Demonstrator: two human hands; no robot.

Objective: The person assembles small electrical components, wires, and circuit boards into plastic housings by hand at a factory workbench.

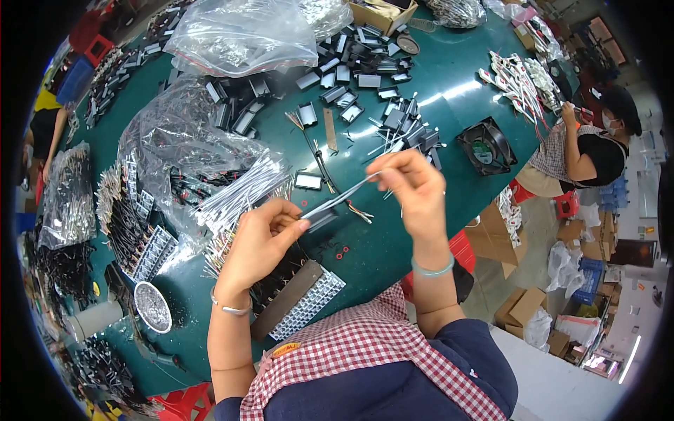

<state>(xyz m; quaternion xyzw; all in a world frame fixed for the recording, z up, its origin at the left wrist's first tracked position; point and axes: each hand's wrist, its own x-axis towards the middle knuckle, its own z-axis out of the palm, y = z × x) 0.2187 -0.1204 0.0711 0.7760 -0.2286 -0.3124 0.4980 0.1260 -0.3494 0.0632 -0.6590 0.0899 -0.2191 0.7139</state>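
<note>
Over the green table, my left hand (261, 237) pinches one end of some thin grey-white wires (345, 196). Their other end is between the thumb and fingers of my right hand (415, 189), and the wires run stretched between the two. A small dark casing (323, 220) shows just beyond my left fingertips; whether that hand grips it too I cannot tell. Next to my left hand lies a bundle of white wires (242, 193). Just past the held wires is a small black frame with a white face (308, 180), beside a black cable (324, 168) with bare coloured ends.
Black casings (368, 63) are heaped at the back near a large plastic bag (242, 35). A black fan (486, 146) sits at right. Near my body is a block with rows of small terminals (309, 303). A white bowl (152, 307) stands left. Another person (593, 151) works at right.
</note>
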